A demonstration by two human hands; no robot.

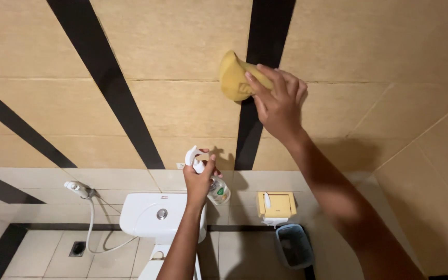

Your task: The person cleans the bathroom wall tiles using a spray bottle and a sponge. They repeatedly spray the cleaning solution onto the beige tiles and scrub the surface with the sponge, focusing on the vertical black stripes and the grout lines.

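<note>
Nearest the camera, the right hand (278, 101) presses a yellow cloth (234, 78) flat against the wall (172, 46), fingers spread over its right part, on the tan tile just left of a black stripe (257, 83). It looks soft and light, bunched into a loose fold, and I judge it will crumple and slide easily under the palm; a broad flat press over its middle seems the best hold, since a pinch at one corner would let the rest flop.

Lower and a little to the left, the left hand (199, 179) is closed round the neck of a spray bottle (218, 191), thumb and fingers by its white trigger head (193, 157). Its clear body shows below the fist. It is probably light plastic, stiff at the neck and springy in the body, perhaps slippery if wet; the neck under the trigger is the sure place to grip. The two hands are well apart.

By count: one cloth, one bottle, two hands. Below, far from the camera, stand one white cistern (154, 212) with one round flush button (162, 213), one hand shower (76, 189) on a hose at the left, one yellow paper holder (277, 204) at the right, one dark bin (294, 246) beneath it, and one floor drain (78, 249). Black stripes on the wall number at least three.
</note>
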